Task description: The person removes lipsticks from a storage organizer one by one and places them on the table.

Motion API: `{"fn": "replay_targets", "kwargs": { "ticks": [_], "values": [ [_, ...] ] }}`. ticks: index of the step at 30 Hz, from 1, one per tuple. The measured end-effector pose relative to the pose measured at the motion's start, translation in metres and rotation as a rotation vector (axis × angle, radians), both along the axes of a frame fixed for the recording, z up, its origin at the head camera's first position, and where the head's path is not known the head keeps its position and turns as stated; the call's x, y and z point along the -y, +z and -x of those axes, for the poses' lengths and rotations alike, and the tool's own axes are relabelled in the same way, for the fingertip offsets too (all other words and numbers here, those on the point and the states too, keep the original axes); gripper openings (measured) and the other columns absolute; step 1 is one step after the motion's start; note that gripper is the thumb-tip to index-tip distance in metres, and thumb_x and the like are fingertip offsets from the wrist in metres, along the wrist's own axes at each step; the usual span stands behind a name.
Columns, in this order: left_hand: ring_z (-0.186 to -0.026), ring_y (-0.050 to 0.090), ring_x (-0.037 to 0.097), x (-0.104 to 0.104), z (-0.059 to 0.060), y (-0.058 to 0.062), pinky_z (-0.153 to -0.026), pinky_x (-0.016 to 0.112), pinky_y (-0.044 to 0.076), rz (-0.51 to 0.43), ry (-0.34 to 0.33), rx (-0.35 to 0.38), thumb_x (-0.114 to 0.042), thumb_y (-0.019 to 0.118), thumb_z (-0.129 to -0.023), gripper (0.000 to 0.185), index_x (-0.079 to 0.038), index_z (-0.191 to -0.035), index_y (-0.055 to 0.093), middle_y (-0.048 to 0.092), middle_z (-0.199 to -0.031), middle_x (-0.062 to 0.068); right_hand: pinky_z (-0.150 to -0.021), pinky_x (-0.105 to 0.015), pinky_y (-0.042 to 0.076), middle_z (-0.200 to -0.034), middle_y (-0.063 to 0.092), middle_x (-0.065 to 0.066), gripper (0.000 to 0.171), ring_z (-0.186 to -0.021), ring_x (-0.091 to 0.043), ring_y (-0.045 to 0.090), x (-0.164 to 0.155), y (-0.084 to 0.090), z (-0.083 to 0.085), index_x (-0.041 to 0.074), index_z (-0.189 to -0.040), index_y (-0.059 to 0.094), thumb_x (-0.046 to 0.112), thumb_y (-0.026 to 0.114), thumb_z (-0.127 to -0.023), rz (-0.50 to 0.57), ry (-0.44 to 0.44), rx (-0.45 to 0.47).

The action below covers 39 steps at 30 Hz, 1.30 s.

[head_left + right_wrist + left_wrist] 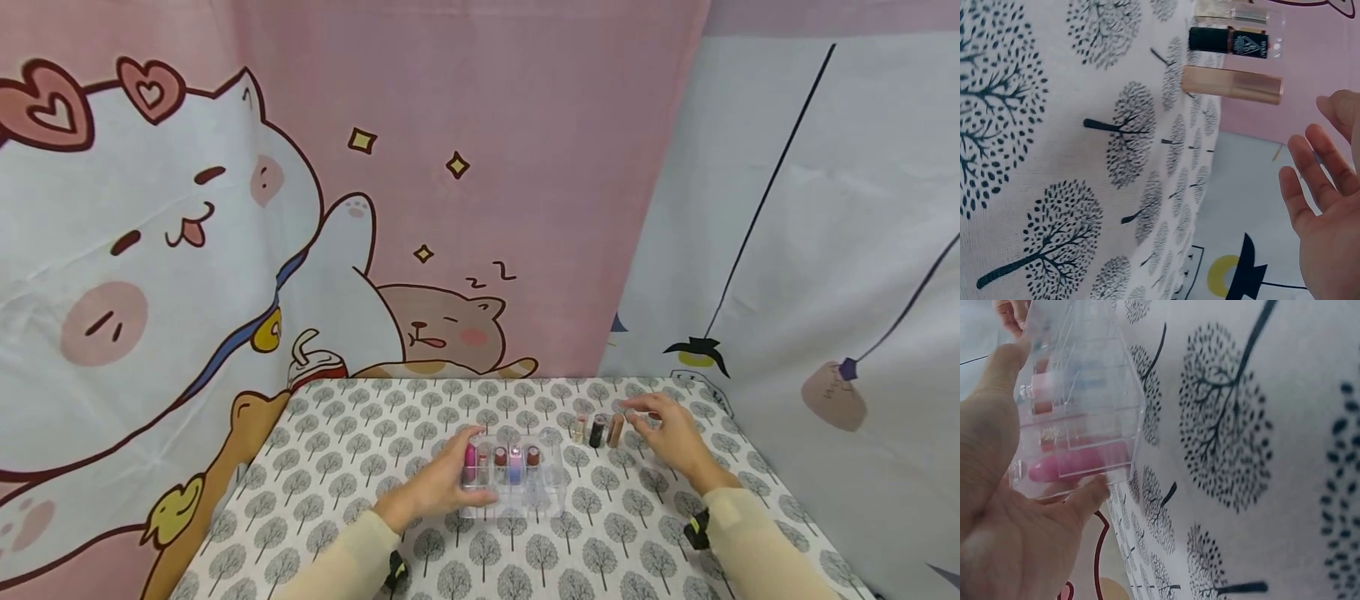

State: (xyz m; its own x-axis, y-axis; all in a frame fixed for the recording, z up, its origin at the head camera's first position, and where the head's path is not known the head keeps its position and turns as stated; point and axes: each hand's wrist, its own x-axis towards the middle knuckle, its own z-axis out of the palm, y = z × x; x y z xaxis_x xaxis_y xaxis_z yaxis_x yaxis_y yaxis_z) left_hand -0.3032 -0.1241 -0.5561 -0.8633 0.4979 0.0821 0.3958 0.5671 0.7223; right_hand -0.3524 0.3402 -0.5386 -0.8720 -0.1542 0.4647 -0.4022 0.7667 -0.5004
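My left hand (441,482) grips the left side of a clear plastic lipstick organizer (553,503), thumb at the front and fingers behind. In its compartments stand several lipsticks, among them a bright pink one (1079,461), a pink-and-blue one (515,468) and one with a dark brownish-red top (533,456). My right hand (670,432) hovers just right of three tubes on the table, fingers loosely spread and holding nothing. Nearest it is a rose-gold lipstick tube (1232,84); beside that stand a black lipstick (1229,42) and a clear-cased lipstick (1235,12).
A white cloth (300,483) with grey tree prints covers the table. Behind it hangs a pink curtain (555,208) with cartoon animals, and a pale printed curtain (795,208) hangs along the right side.
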Motion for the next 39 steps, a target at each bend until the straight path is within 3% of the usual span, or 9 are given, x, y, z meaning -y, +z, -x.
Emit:
{"fn": "replay_targets", "kwargs": {
  "ticks": [6,10,12,15,17,19,23,28,39],
  "values": [
    [-0.138,0.07,0.036,-0.004,-0.003,-0.01,-0.123,0.063,0.06,-0.06,0.021,0.015,-0.051,0.1,-0.091,0.124,-0.019,-0.183,0.024,0.049,-0.169,0.027,-0.108,-0.078,0.062,-0.147,0.075,-0.02,0.028,-0.134,-0.051,0.071,0.009,0.007,-0.011,0.009,-0.138,0.082,0.005,0.079,-0.11,0.015,0.004,-0.045],
    [-0.134,0.072,0.031,-0.005,-0.003,-0.013,-0.121,0.06,0.062,-0.077,0.022,0.011,-0.05,0.101,-0.09,0.123,-0.019,-0.182,0.024,0.052,-0.165,0.025,-0.109,-0.075,0.061,-0.145,0.077,-0.018,0.029,-0.135,-0.049,0.071,0.022,0.015,-0.016,0.011,-0.135,0.084,0.002,0.082,-0.107,-0.001,0.024,-0.141],
    [-0.134,0.071,0.03,-0.005,-0.002,-0.013,-0.121,0.061,0.062,-0.073,0.03,0.007,-0.051,0.101,-0.089,0.123,-0.021,-0.181,0.025,0.053,-0.164,0.024,-0.11,-0.063,0.062,-0.141,0.08,-0.014,0.03,-0.133,-0.045,0.073,0.031,0.02,-0.018,0.013,-0.132,0.086,0.001,0.084,-0.105,-0.006,0.047,-0.204],
    [-0.134,0.071,0.03,-0.006,-0.002,-0.014,-0.121,0.062,0.062,-0.071,0.034,0.008,-0.052,0.102,-0.089,0.123,-0.023,-0.181,0.026,0.055,-0.164,0.023,-0.102,-0.035,0.063,-0.134,0.083,-0.01,0.033,-0.116,-0.033,0.079,0.045,0.026,-0.021,0.012,-0.128,0.087,-0.004,0.088,-0.099,-0.008,0.113,-0.299],
    [-0.133,0.072,0.03,-0.006,-0.001,-0.013,-0.121,0.063,0.062,-0.075,0.032,0.011,-0.052,0.102,-0.089,0.123,-0.024,-0.181,0.026,0.055,-0.164,0.023,-0.088,-0.019,0.058,-0.131,0.083,-0.009,0.036,-0.098,-0.021,0.077,0.054,0.031,-0.024,0.011,-0.127,0.086,-0.008,0.088,-0.097,-0.002,0.175,-0.33],
    [-0.13,0.072,0.03,-0.006,0.0,-0.012,-0.12,0.062,0.062,-0.085,0.028,0.018,-0.051,0.102,-0.089,0.123,-0.025,-0.181,0.025,0.055,-0.164,0.023,-0.073,-0.013,0.054,-0.13,0.083,-0.01,0.038,-0.081,-0.008,0.069,0.064,0.035,-0.027,0.009,-0.128,0.086,-0.01,0.088,-0.095,-0.006,0.237,-0.34],
    [-0.123,0.074,0.027,-0.006,0.002,-0.009,-0.116,0.058,0.065,-0.098,0.024,0.037,-0.05,0.103,-0.089,0.123,-0.029,-0.181,0.025,0.057,-0.161,0.021,-0.061,-0.015,0.054,-0.127,0.083,-0.008,0.039,-0.075,0.002,0.064,0.084,0.041,-0.033,0.012,-0.129,0.085,-0.008,0.089,-0.096,-0.032,0.327,-0.316],
    [-0.112,0.078,0.026,-0.005,0.002,-0.007,-0.105,0.05,0.069,-0.127,0.01,0.074,-0.045,0.103,-0.089,0.121,-0.033,-0.18,0.025,0.061,-0.154,0.016,-0.078,-0.032,0.072,-0.125,0.083,-0.005,0.035,-0.094,-0.016,0.081,0.106,0.042,-0.039,0.013,-0.13,0.084,-0.004,0.087,-0.099,-0.077,0.414,-0.257],
    [-0.122,0.077,0.027,-0.004,0.001,-0.007,-0.12,0.063,0.061,-0.127,0.016,0.101,-0.049,0.102,-0.09,0.125,-0.037,-0.183,0.02,0.067,-0.152,0.013,-0.095,-0.045,0.074,-0.127,0.085,-0.007,0.031,-0.109,-0.028,0.084,0.133,0.037,-0.046,0.007,-0.134,0.082,0.004,0.085,-0.104,-0.2,0.456,-0.076]
  ]
}}
